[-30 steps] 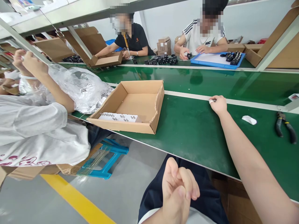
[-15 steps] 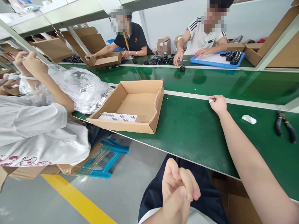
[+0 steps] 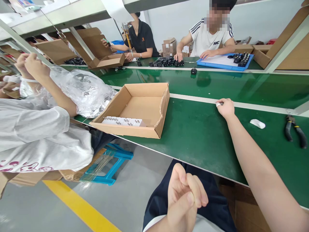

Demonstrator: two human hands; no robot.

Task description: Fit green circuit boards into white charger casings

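Observation:
My left hand (image 3: 185,195) is above my lap, palm up, with its fingers curled and the thumb pressed against them; I see nothing in it. On the green bench (image 3: 193,129), near the pale strip at its far side, my right hand (image 3: 226,108) rests closed. A small white and dark bit shows at its fingers, too little to name. To the left stands an open cardboard box (image 3: 135,131) with several white plug adapters (image 3: 123,121) lined along its near side, metal pins showing. A small white curved piece (image 3: 257,123) lies right of my right hand.
Black-handled pliers (image 3: 294,130) lie at the far right. Beyond the strip, a green conveyor surface carries a black plug-like part (image 3: 193,71). Two people work opposite, near black parts and a blue tray (image 3: 223,62). Another person (image 3: 38,132) sits left, beside clear plastic bags (image 3: 82,90).
The black part on the conveyor has shifted slightly right. The co-worker in white has drawn a hand back to the black parts; the one in black has raised a hand. My hands barely moved.

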